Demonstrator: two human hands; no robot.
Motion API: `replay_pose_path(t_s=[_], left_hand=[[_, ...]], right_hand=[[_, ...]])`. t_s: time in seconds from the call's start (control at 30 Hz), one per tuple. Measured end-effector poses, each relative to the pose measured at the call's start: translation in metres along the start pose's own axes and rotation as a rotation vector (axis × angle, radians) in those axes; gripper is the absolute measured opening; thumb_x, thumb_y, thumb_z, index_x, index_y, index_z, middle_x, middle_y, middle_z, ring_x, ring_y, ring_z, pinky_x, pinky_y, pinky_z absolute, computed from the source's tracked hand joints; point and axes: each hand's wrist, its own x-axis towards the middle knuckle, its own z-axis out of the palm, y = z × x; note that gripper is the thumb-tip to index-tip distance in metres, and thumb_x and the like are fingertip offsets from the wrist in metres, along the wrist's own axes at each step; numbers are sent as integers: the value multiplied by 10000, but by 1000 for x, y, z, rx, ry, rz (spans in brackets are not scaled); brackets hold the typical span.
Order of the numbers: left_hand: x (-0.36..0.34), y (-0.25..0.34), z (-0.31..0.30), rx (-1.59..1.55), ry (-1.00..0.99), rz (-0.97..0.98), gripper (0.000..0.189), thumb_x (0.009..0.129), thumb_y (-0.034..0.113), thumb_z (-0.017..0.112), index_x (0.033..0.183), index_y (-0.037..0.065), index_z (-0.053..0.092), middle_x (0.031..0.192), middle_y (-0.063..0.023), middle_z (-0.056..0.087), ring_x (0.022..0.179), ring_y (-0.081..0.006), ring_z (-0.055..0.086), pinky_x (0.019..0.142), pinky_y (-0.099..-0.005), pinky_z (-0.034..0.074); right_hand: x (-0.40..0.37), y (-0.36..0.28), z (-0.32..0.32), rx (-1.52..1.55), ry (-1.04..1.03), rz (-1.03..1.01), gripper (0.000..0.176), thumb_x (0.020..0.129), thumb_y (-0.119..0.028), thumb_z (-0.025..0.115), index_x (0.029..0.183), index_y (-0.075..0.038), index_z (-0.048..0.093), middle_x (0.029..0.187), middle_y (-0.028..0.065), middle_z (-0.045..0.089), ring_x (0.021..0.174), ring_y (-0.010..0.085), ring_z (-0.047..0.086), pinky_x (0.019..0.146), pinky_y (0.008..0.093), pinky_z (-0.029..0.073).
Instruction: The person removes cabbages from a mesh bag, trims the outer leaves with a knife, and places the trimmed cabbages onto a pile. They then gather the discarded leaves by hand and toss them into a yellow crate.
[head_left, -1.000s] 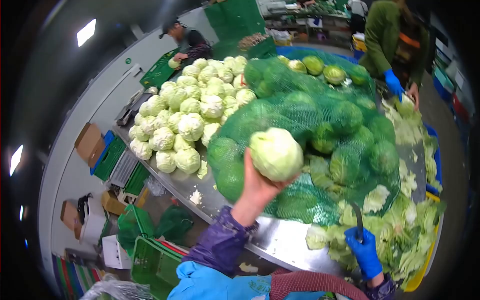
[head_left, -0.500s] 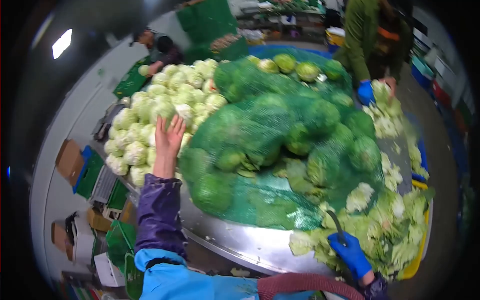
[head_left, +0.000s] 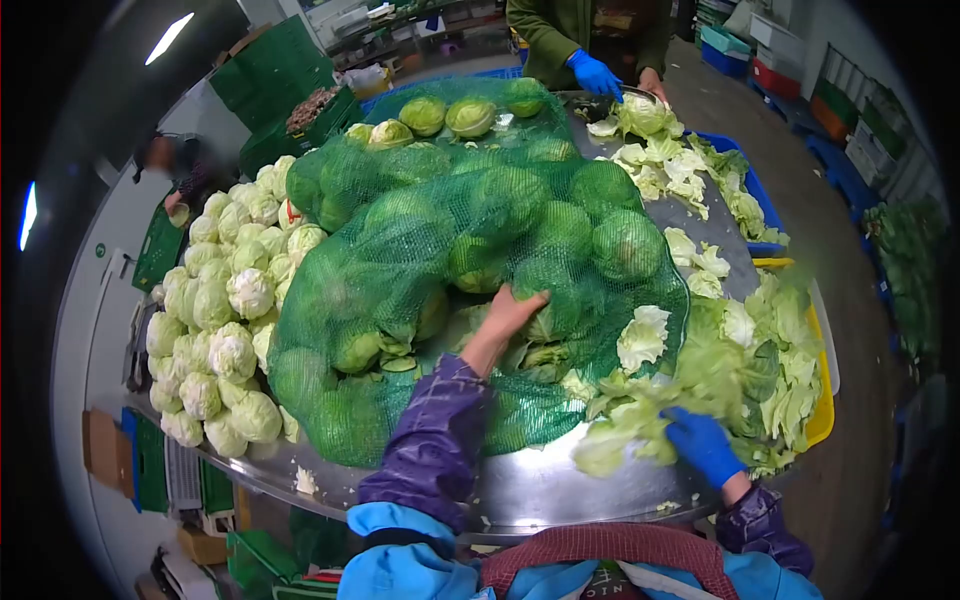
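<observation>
My bare left hand (head_left: 514,310) reaches into the mouth of the green net bag (head_left: 420,235). Its fingers bend over a cabbage (head_left: 548,322) there, and the fingertips are hidden. More green cabbages (head_left: 627,245) lie inside the net. Low on the right, my right hand (head_left: 704,446), in a blue glove, has its fingers curled beside loose cabbage leaves (head_left: 625,432). The curved knife seen in it a moment ago does not show now; its blade is lost against blurred leaves.
Pale trimmed cabbages (head_left: 215,300) are heaped on the left of the metal table (head_left: 540,490). A yellow crate (head_left: 822,400) of leaves stands at the right edge. Across the table, a co-worker's gloved hand (head_left: 594,74) is by a cabbage (head_left: 645,115). Another person (head_left: 185,170) is at far left.
My left hand has come from above the pale cabbage heap, where it was spread, over to the net's opening. My view has turned right. The knife blade no longer shows at my right hand.
</observation>
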Motion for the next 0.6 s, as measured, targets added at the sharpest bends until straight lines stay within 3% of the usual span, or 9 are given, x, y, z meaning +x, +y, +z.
replay_pose_path(t_s=[0.03, 0.07, 0.17, 0.3, 0.33, 0.37, 0.43, 0.57, 0.6], left_hand=[[12, -7, 9, -158, 11, -61, 968, 680, 405, 769, 1327, -123, 280, 1216, -262, 513, 1120, -312, 523, 945, -344, 417], [22, -17, 16, -101, 97, -40, 1062, 648, 416, 796, 1337, -136, 205, 1266, -262, 466, 1142, -320, 496, 957, -353, 406], [22, -26, 22, -27, 187, -4, 1050, 635, 397, 809, 1324, -133, 220, 1271, -253, 458, 1141, -315, 491, 966, -350, 397], [-12, -20, 22, -226, 274, 74, 978, 653, 304, 815, 1357, -41, 230, 1288, -221, 442, 1123, -311, 494, 969, -352, 393], [-20, -21, 20, -346, 285, 70, 906, 683, 251, 807, 1357, 4, 255, 1256, -188, 465, 1106, -278, 501, 940, -353, 420], [-30, -20, 13, -342, 294, 72, 906, 683, 251, 807, 1357, 4, 255, 1256, -188, 465, 1106, -278, 501, 940, -353, 420], [-52, -13, -10, -649, 264, -12, 828, 725, 219, 784, 1345, 27, 271, 1241, -162, 470, 1097, -249, 502, 898, -352, 454], [-99, 18, -56, -790, 248, 117, 663, 829, 232, 686, 1337, 88, 285, 1249, -122, 465, 1098, -257, 509, 887, -416, 478], [-118, 32, -57, -876, 218, 131, 644, 845, 232, 665, 1343, 101, 279, 1270, -114, 449, 1121, -261, 496, 911, -425, 465]], right_hand=[[5, 11, -10, 34, 100, 40, 276, 846, -266, 558, 1094, -162, 623, 808, 169, 643, 694, 318, 626, 628, 400, 486], [8, 21, -19, 57, 164, 90, 274, 841, -237, 563, 1093, -146, 623, 806, 172, 644, 692, 308, 628, 622, 388, 481], [13, 33, -34, 125, 297, 122, 276, 833, -194, 577, 1091, -108, 623, 800, 169, 648, 685, 278, 633, 616, 364, 474], [12, 16, -37, 287, 380, 117, 278, 828, -161, 596, 1084, -55, 624, 789, 144, 657, 673, 202, 623, 615, 316, 461], [11, 11, -37, 308, 367, 96, 261, 841, -157, 584, 1075, -51, 633, 780, 107, 661, 672, 148, 602, 605, 296, 456], [10, 10, -38, 312, 363, 88, 261, 841, -157, 584, 1075, -51, 633, 780, 107, 661, 672, 148, 602, 605, 296, 456], [7, 8, -35, 425, 316, 47, 270, 860, -158, 572, 1098, -40, 620, 795, 64, 657, 694, 106, 591, 578, 258, 446], [2, -22, -35, 717, 180, 180, 296, 883, -169, 561, 1142, -28, 592, 826, 33, 647, 704, 71, 578, 558, 208, 428], [2, -40, -33, 819, 61, 183, 305, 891, -179, 558, 1155, -30, 581, 840, 33, 646, 693, 64, 569, 541, 196, 416]])
